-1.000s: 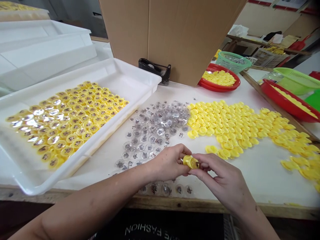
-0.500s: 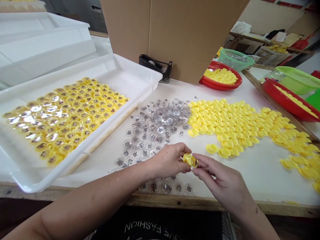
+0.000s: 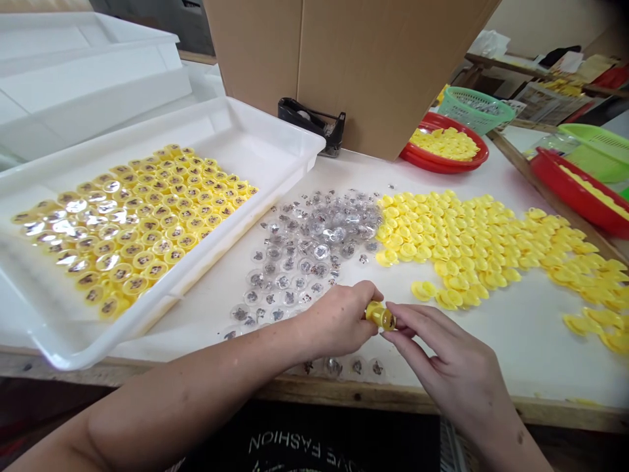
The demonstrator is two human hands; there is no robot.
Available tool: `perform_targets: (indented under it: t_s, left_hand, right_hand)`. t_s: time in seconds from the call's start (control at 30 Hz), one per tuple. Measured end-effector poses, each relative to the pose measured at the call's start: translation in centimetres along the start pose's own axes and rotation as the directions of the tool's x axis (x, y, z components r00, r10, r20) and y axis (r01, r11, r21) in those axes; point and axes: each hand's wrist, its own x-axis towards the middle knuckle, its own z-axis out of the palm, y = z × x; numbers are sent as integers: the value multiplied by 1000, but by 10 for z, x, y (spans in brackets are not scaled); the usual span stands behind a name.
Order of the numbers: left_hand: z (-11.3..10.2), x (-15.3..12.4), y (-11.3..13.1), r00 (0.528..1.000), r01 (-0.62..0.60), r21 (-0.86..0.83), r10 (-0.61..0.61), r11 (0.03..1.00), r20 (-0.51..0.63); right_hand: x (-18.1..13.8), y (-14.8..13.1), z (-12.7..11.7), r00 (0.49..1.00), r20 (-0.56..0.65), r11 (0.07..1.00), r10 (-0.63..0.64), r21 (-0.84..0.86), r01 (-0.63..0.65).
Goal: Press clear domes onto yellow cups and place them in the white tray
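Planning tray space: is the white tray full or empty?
Mostly full: yellow capsules cover the white tray, except its bare far end.

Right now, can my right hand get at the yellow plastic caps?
Probably yes: nothing stands between the right hand and the yellow plastic caps, though its fingers are on the yellow capsule.

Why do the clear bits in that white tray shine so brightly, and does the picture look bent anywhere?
In the head view, the clear domes in the white plastic tray show bright white glare, strongest toward the left. The wooden table edge looks slightly bowed, suggesting wide-lens distortion, while the yellow plastic capsule held at centre looks fairly sharp.
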Motion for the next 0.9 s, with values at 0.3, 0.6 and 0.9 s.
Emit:
perform_targets:
  t_s: [0.3, 0.6, 0.9]
  left_hand:
    - [0, -5, 4, 999, -7, 109, 2, 994, 46]
    - [-3, -7, 3, 998, -43, -68, 45, 997, 33]
    - [4, -1, -5, 1000, -3, -257, 5, 966, 10]
  right_hand:
    - [-2, -7, 1, 998, -3, 993, -55, -108, 54]
    - [0, -10, 2, 995, -67, 994, -68, -88, 62]
    - [-10, 2, 17, 965, -110, 947, 237, 246, -205]
